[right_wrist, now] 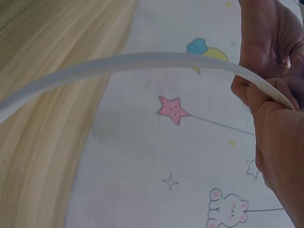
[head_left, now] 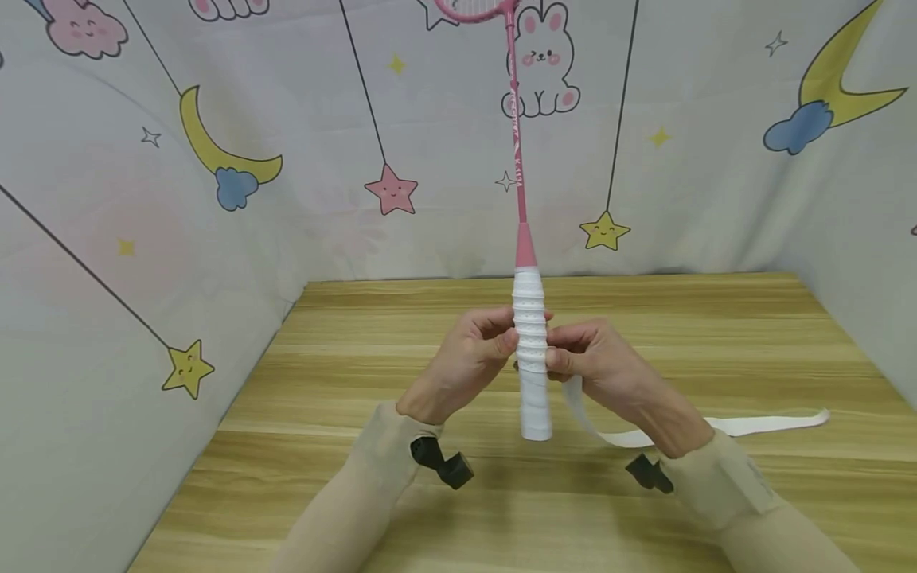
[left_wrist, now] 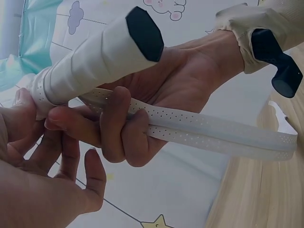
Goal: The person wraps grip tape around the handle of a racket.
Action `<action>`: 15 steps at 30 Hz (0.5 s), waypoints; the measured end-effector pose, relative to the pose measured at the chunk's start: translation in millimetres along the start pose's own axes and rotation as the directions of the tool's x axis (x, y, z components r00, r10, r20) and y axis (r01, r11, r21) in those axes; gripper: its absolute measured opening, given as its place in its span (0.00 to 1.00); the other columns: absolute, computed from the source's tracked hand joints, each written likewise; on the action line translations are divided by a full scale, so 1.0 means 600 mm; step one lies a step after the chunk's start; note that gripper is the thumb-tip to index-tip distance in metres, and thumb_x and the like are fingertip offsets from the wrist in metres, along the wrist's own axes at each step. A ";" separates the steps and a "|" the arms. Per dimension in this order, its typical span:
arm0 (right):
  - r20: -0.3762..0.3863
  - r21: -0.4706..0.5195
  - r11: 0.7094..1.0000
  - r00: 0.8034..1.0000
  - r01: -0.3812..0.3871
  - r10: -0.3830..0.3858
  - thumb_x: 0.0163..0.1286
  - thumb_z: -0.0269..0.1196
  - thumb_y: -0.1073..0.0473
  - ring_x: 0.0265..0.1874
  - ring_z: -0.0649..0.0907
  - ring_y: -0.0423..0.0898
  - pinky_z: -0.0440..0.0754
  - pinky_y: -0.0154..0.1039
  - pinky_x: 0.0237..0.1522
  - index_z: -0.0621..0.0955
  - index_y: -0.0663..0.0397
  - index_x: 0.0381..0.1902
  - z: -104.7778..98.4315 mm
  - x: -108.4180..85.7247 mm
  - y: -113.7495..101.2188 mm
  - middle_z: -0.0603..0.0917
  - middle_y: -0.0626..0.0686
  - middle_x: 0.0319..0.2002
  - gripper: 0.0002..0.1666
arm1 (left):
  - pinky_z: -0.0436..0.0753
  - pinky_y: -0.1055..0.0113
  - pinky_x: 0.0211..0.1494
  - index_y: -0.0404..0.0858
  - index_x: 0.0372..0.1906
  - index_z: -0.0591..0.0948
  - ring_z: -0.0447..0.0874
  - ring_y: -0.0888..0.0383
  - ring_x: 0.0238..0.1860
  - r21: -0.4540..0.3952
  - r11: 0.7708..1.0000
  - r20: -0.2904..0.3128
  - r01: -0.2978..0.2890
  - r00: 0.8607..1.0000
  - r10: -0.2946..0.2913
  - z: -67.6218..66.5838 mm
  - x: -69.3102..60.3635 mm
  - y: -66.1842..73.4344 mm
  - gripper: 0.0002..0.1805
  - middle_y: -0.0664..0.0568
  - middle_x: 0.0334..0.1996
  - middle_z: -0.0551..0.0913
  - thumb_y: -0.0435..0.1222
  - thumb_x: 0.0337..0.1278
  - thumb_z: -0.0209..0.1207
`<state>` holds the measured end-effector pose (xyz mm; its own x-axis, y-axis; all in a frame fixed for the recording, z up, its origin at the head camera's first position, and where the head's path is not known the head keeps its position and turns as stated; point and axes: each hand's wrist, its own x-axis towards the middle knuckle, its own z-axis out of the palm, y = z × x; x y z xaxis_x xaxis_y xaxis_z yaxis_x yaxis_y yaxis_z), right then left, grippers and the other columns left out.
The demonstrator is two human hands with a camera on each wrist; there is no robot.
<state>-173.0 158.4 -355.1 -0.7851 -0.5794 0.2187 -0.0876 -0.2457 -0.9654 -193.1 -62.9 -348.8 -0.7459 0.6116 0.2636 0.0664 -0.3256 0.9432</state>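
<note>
A pink racket (head_left: 526, 247) stands upright, handle down, over the table. Ridged, perforated white tape (head_left: 530, 318) covers the handle's upper part; the lower part (head_left: 534, 406) is smoother white. My left hand (head_left: 466, 358) grips the handle from the left with thumb and fingers. From the right, my right hand (head_left: 609, 370) pinches the tape at the handle. In the left wrist view the loose strip (left_wrist: 190, 123) runs through the curled fingers of my right hand (left_wrist: 175, 85), beside the dark butt cap (left_wrist: 145, 33). The right wrist view shows the strip (right_wrist: 152, 59) arching away from my right hand (right_wrist: 280, 137).
The strip's loose end (head_left: 781, 424) lies on the wooden table (head_left: 358, 318) to the right. A white cloth (head_left: 444, 231) with stars, moons and rabbits hangs behind and at the sides. The racket head (head_left: 473, 9) is partly cut off at the top.
</note>
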 end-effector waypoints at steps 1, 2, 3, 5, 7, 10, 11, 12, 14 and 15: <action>0.011 0.014 1.000 1.000 0.002 -0.002 0.77 0.70 0.52 0.40 0.82 0.35 0.82 0.30 0.46 0.94 0.39 0.48 0.000 0.001 0.001 0.92 0.39 0.42 0.08 | 0.75 0.58 0.76 0.11 0.71 0.68 0.80 0.63 0.64 -0.005 1.000 0.004 0.002 1.000 -0.002 0.000 0.000 -0.001 0.62 0.66 0.54 0.89 0.62 0.52 0.72; 0.024 0.028 1.000 1.000 0.005 -0.006 0.77 0.70 0.52 0.41 0.84 0.35 0.83 0.29 0.46 0.94 0.39 0.49 -0.001 0.001 0.002 0.93 0.40 0.43 0.09 | 0.77 0.61 0.71 0.11 0.71 0.67 0.80 0.63 0.63 -0.009 1.000 0.008 0.005 1.000 -0.005 0.000 0.001 -0.001 0.63 0.66 0.54 0.89 0.63 0.51 0.72; 0.039 0.041 0.999 0.999 0.010 -0.011 0.78 0.69 0.52 0.41 0.84 0.34 0.82 0.29 0.46 0.94 0.40 0.50 -0.001 0.001 0.003 0.94 0.40 0.45 0.09 | 0.78 0.65 0.66 0.11 0.71 0.67 0.81 0.64 0.61 -0.008 1.000 0.013 0.009 1.000 -0.009 0.001 0.001 -0.001 0.64 0.67 0.54 0.89 0.63 0.51 0.72; 0.074 0.062 0.998 0.997 0.018 -0.023 0.79 0.68 0.52 0.42 0.84 0.34 0.81 0.28 0.45 0.93 0.41 0.52 -0.002 0.001 0.004 0.95 0.42 0.47 0.11 | 0.80 0.68 0.59 0.11 0.72 0.65 0.82 0.65 0.58 -0.007 1.000 0.022 0.017 1.000 -0.016 0.001 0.000 -0.001 0.65 0.67 0.54 0.89 0.64 0.51 0.72; 0.108 0.069 0.997 0.994 0.027 -0.035 0.80 0.67 0.53 0.44 0.86 0.35 0.79 0.28 0.45 0.93 0.42 0.55 -0.003 0.000 0.004 0.95 0.44 0.49 0.12 | 0.81 0.69 0.58 0.10 0.73 0.63 0.82 0.66 0.58 -0.006 1.000 0.030 0.020 0.999 -0.019 0.001 -0.001 0.000 0.67 0.68 0.55 0.89 0.64 0.50 0.72; 0.128 0.058 0.997 0.991 0.043 -0.050 0.81 0.66 0.54 0.50 0.90 0.37 0.84 0.30 0.51 0.92 0.42 0.58 -0.003 0.000 0.004 0.95 0.46 0.51 0.13 | 0.80 0.67 0.67 0.10 0.73 0.63 0.81 0.66 0.63 0.014 1.000 0.040 0.007 0.999 -0.008 0.001 -0.002 0.001 0.66 0.69 0.56 0.87 0.64 0.52 0.71; 0.122 0.052 0.997 0.991 0.052 -0.058 0.81 0.66 0.55 0.53 0.91 0.39 0.85 0.31 0.53 0.92 0.43 0.58 -0.003 0.000 0.004 0.95 0.46 0.52 0.13 | 0.78 0.66 0.70 0.09 0.73 0.63 0.80 0.66 0.64 0.019 1.000 0.044 0.003 0.999 -0.004 0.001 -0.003 0.002 0.66 0.69 0.57 0.87 0.64 0.53 0.70; 0.117 0.040 0.997 0.991 0.062 -0.067 0.81 0.66 0.55 0.54 0.91 0.40 0.87 0.33 0.55 0.92 0.43 0.57 -0.003 0.000 0.004 0.95 0.47 0.51 0.13 | 0.77 0.65 0.72 0.10 0.72 0.64 0.80 0.66 0.65 0.026 1.000 0.048 -0.001 0.999 0.000 0.001 -0.003 0.003 0.65 0.69 0.58 0.87 0.64 0.54 0.70; 0.098 0.016 0.997 0.992 0.078 -0.079 0.80 0.68 0.56 0.54 0.92 0.41 0.88 0.34 0.56 0.93 0.42 0.56 -0.002 0.001 0.002 0.95 0.46 0.51 0.12 | 0.76 0.63 0.75 0.11 0.73 0.65 0.80 0.65 0.66 0.044 0.999 0.058 -0.010 0.998 0.007 0.002 -0.002 0.004 0.64 0.69 0.58 0.87 0.64 0.55 0.69; 0.088 0.002 0.996 0.992 0.085 -0.085 0.80 0.68 0.56 0.53 0.92 0.41 0.87 0.35 0.56 0.93 0.41 0.55 -0.003 0.001 0.001 0.95 0.46 0.51 0.12 | 0.75 0.62 0.76 0.11 0.73 0.65 0.80 0.65 0.66 0.052 0.999 0.064 -0.011 0.998 0.008 0.002 -0.002 0.005 0.63 0.68 0.58 0.87 0.64 0.56 0.68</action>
<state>-174.3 159.4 -355.7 -0.7176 -0.6229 0.3115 -0.1525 -0.2959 -0.9430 -191.2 -63.9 -345.9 -0.7015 0.6538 0.2837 0.1092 -0.2948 0.9493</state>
